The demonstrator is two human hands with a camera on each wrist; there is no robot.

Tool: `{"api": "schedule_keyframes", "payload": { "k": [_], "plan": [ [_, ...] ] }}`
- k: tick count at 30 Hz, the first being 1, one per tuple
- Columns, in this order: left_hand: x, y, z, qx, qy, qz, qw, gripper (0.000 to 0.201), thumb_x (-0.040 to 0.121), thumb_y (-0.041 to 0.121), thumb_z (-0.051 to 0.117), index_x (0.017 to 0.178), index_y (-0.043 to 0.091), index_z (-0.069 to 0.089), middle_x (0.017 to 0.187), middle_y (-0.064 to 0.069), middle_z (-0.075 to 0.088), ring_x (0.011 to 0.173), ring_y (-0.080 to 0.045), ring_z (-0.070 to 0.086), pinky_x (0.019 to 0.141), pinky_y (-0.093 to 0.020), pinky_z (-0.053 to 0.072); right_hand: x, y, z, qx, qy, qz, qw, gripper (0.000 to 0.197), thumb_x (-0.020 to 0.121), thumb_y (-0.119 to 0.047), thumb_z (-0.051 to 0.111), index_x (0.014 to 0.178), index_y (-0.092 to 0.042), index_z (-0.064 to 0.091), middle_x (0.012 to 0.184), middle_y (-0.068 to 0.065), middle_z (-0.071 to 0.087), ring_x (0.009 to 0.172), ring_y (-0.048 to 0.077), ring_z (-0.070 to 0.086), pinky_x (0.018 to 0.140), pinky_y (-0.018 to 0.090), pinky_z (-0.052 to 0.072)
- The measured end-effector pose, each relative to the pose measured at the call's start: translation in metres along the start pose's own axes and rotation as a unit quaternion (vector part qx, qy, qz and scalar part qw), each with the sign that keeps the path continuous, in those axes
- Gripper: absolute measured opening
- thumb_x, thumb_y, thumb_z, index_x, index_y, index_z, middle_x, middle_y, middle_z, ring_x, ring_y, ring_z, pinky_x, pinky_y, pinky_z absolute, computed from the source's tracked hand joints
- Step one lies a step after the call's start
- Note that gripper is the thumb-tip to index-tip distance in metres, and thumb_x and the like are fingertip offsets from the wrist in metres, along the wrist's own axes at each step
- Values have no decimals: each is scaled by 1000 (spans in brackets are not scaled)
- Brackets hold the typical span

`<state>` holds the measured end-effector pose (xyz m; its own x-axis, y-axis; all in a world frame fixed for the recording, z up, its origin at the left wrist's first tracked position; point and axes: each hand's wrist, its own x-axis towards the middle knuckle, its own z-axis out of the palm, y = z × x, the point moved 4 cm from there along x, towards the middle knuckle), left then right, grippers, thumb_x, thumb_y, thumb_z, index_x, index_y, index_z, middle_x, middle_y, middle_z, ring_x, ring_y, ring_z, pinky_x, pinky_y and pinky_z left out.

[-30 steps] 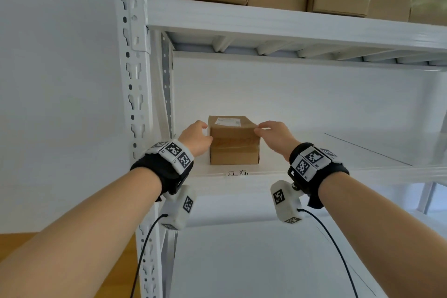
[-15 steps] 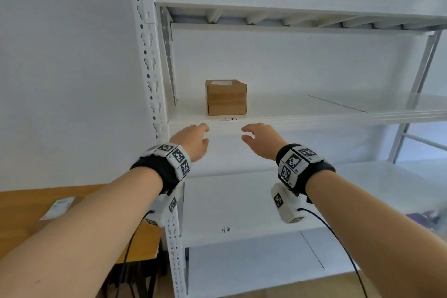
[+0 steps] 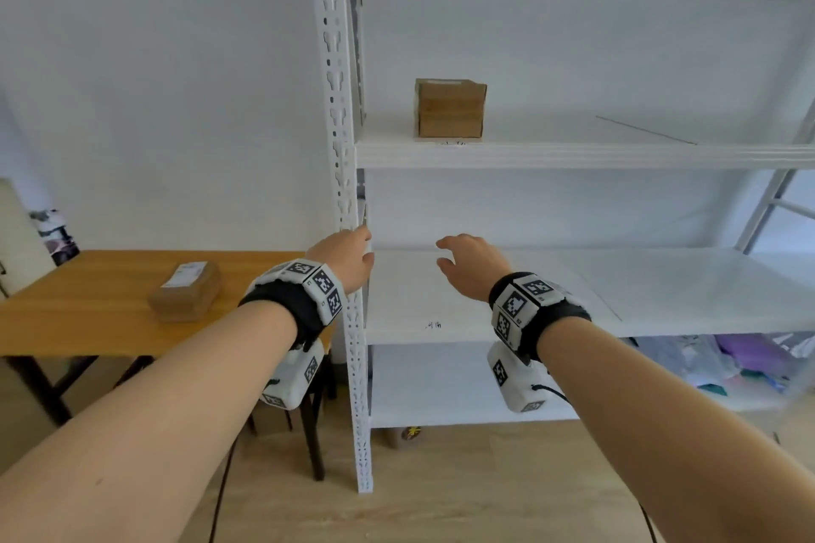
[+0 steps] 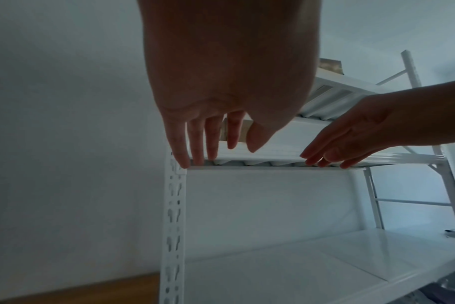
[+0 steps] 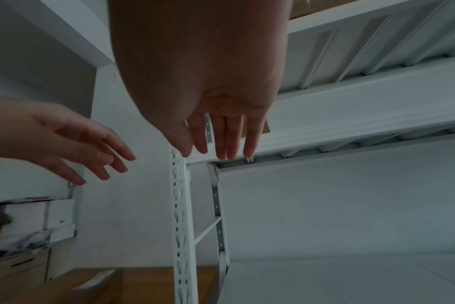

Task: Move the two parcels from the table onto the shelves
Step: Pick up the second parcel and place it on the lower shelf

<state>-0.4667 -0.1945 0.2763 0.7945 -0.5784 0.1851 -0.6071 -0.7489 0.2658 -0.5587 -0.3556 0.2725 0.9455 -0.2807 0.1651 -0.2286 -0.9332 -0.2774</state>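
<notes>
One brown cardboard parcel (image 3: 450, 108) stands on the white upper shelf (image 3: 573, 154), near its left end. A second, flatter parcel (image 3: 186, 290) with a white label lies on the wooden table (image 3: 88, 322) left of the rack. My left hand (image 3: 346, 258) hangs empty in front of the rack's left post, fingers straight and loose. My right hand (image 3: 469, 265) is also empty, fingers relaxed, over the lower shelf (image 3: 661, 291). Both wrist views show straight fingers (image 4: 195, 142) (image 5: 229, 137) holding nothing.
The white perforated upright post (image 3: 348, 278) stands between table and shelves, right by my left hand. Below the lower shelf lie coloured bags (image 3: 741, 362) at the right. The floor is light wood. A dark chair leg (image 3: 313, 441) shows under the table.
Both hands have let go of the parcel on the upper shelf and dropped down and back, empty. My view has tilted down and left, bringing the table and second parcel into sight.
</notes>
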Motion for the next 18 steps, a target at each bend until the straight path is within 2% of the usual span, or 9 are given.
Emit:
{"api": "schedule_keyframes", "payload": {
  "k": [3,5,8,10,14,18],
  "plan": [
    [-17,-12,9,2,-6,-15,1000,43,97,26,38,138,13,39,118,-12,63,90,-27,63,73,-33,50,-3,-10,19,4,-23,-9,1000,43,96,-23,40,139,-15,44,143,10,48,129,29,48,103,38,41],
    [-27,-23,15,11,-10,-27,1000,40,97,28,39,134,13,43,107,-8,64,78,-25,62,68,-34,50,-4,-17,33,3,-38,-16,999,44,96,-23,39,139,-14,43,144,10,47,129,29,48,103,38,40],
    [-42,-45,26,4,-24,-46,999,41,96,28,41,133,13,45,108,-7,64,84,-23,61,77,-36,52,-3,-32,53,-2,-54,-31,998,44,97,-23,39,139,-14,43,144,10,47,129,29,48,103,38,41],
    [-50,-61,31,4,-31,-60,998,43,96,28,42,136,12,44,115,-8,64,94,-25,62,84,-39,52,-2,-44,67,1,-62,-42,997,43,97,-23,39,139,-14,43,142,10,49,127,29,50,101,39,42],
    [-64,-100,36,8,-35,-104,994,45,96,29,41,139,14,41,125,-10,61,102,-26,64,82,-37,54,7,-73,96,15,-80,-67,994,43,97,-23,40,138,-13,44,140,10,50,126,28,50,100,38,42],
    [-72,-147,36,5,-50,-138,989,45,97,28,41,140,14,40,127,-10,62,107,-25,63,87,-39,55,26,-105,128,32,-105,-87,990,41,97,-21,39,135,-9,48,141,12,51,128,28,49,101,36,41]
  ]
}}
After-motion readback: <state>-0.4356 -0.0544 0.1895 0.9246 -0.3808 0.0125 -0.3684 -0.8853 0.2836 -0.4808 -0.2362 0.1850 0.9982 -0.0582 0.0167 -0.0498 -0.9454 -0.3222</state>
